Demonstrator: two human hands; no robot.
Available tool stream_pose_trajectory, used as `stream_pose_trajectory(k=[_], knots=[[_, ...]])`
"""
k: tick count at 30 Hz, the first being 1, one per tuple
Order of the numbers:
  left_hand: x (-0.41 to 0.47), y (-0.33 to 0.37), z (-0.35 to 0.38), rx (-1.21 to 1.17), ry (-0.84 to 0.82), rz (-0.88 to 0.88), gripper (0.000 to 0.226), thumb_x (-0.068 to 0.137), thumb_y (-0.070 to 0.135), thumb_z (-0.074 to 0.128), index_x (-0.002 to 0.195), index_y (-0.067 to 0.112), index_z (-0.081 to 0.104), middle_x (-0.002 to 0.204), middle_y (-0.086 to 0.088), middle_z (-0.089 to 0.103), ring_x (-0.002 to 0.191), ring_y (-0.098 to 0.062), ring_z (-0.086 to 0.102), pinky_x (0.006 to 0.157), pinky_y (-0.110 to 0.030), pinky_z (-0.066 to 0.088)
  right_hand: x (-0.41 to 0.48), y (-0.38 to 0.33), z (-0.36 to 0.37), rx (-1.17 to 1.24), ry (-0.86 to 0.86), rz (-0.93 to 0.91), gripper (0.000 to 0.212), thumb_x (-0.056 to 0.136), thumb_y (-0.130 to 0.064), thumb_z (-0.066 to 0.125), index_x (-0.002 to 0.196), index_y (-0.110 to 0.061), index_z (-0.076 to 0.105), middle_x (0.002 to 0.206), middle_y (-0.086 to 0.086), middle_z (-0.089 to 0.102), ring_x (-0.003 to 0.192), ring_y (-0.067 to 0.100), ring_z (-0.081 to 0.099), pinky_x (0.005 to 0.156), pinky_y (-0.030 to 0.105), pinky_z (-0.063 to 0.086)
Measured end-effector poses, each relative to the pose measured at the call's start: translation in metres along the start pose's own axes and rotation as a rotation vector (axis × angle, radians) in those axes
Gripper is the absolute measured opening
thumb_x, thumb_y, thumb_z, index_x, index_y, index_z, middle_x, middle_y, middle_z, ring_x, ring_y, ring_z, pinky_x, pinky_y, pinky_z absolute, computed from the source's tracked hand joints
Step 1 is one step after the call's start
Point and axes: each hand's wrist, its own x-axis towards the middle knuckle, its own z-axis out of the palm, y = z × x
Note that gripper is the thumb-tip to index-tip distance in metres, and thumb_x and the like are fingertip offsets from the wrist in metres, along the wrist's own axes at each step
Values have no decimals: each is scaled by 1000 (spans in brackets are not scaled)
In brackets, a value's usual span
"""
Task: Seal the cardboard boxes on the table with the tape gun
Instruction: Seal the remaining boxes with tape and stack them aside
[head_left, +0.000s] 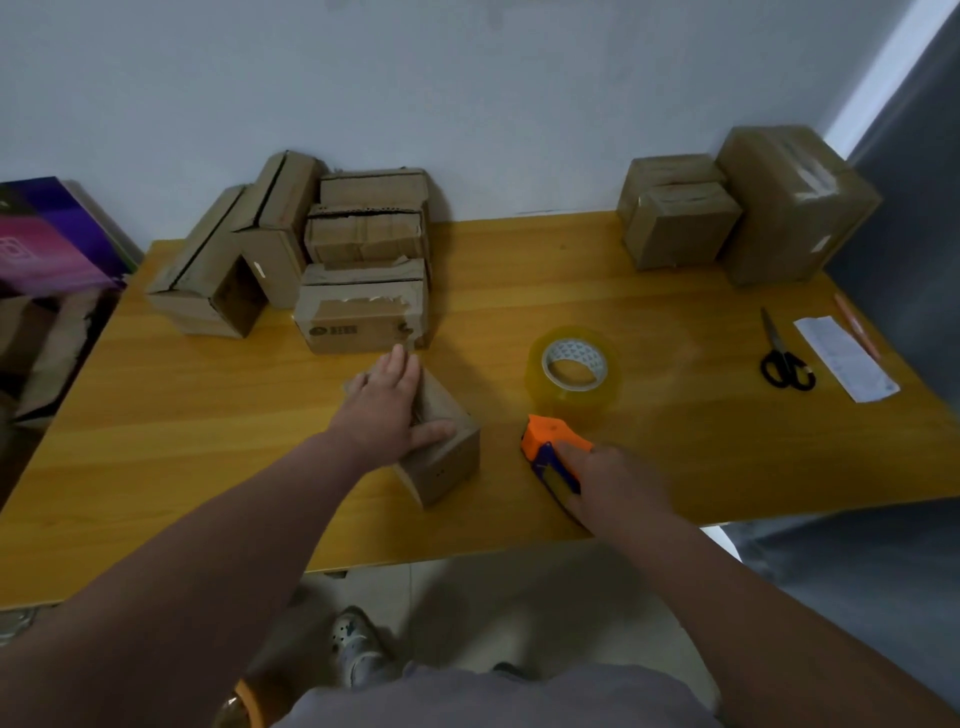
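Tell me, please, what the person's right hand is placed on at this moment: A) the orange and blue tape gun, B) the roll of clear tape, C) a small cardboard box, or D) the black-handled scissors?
A: the right hand is curled over the orange and blue tape gun, while the roll of clear tape and the scissors lie untouched and the left hand rests on the small box.

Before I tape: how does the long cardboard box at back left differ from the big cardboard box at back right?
The long brown cardboard box has an open end showing a dark inside; the big brown cardboard box shows only closed faces. The long box has a dark gap along its top seam; the big box carries glossy clear tape. Both are brown cardboard, standing on the yellow wooden table.
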Motion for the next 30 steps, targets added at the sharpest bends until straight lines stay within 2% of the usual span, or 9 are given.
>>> stream_pose_trajectory(k=[3, 7, 11, 13, 15, 19, 23, 26, 30], knots=[[13, -6, -5, 21, -38, -89, 122, 68, 82, 48, 153, 14, -9, 160, -9, -9, 147, -27, 0, 117, -50, 7, 1, -2, -1, -7, 8, 15, 59, 94, -24, 53, 145, -37, 28, 108, 3, 60, 95, 22, 59, 75, 33, 52], [27, -10, -11, -26, -94, -181, 133, 55, 85, 59, 151, 27, -12, 150, -13, 22, 137, -36, 25, 109, -50, 24, -1, -4, 0, 34, -24, 53, 68, 94, -22, 52, 149, -39, 16, 107, 1, 62, 93, 21, 60, 72, 33, 51], [36, -18, -11, -152, -33, -195, 128, 46, 87, 57, 151, 31, 9, 142, -12, 37, 131, -34, 36, 104, -52, 33, -7, -6, 2, 37, -68, 97, 73, 99, -22, 48, 152, -36, 0, 100, 0, 59, 77, 16, 49, 57, 28, 35], [40, -19, -12, -201, -26, -195, 128, 39, 89, 53, 147, 29, 21, 139, -10, 43, 129, -33, 40, 103, -53, 35, -8, -7, 3, 46, -79, 95, 74, 99, -22, 47, 152, -36, -2, 101, 1, 59, 77, 16, 48, 59, 28, 36], [43, -20, -12, -212, -30, -197, 122, 43, 88, 58, 143, 27, 24, 139, -8, 44, 127, -32, 43, 102, -54, 36, -9, -8, 3, 74, -70, 93, 74, 98, -19, 47, 152, -36, -1, 102, 1, 57, 83, 17, 52, 63, 28, 40], [36, -9, -10, -125, 30, -150, 113, 59, 84, 57, 147, 27, 16, 145, -9, 34, 134, -33, 33, 109, -56, 24, -7, -4, -4, 276, 65, 79, 65, 99, -14, 41, 151, -43, 13, 115, 1, 52, 99, 20, 52, 75, 33, 47], [13, 18, 0, 70, 123, 27, 92, 75, 81, 40, 150, 35, 12, 157, -6, 7, 145, -32, 5, 111, -68, 6, -2, -2, -18, 610, 199, 81, 51, 101, -14, 40, 147, -34, 33, 122, 7, 55, 101, 20, 51, 76, 29, 39], [-4, 30, 12, 81, -32, 102, 91, 76, 79, 45, 150, 42, 7, 159, -1, -18, 145, -31, -17, 109, -69, 4, -3, -1, -35, 883, 267, 116, 51, 96, -19, 54, 143, -33, 42, 120, 0, 58, 102, 17, 56, 78, 29, 43], [-11, 33, 14, 59, -102, 196, 83, 85, 45, 65, 149, 45, 13, 158, 6, -20, 145, -30, -17, 112, -66, 15, -12, -1, -50, 1043, 281, 89, 76, 73, -25, 82, 137, -37, 44, 116, -12, 56, 104, 12, 57, 87, 35, 52]])
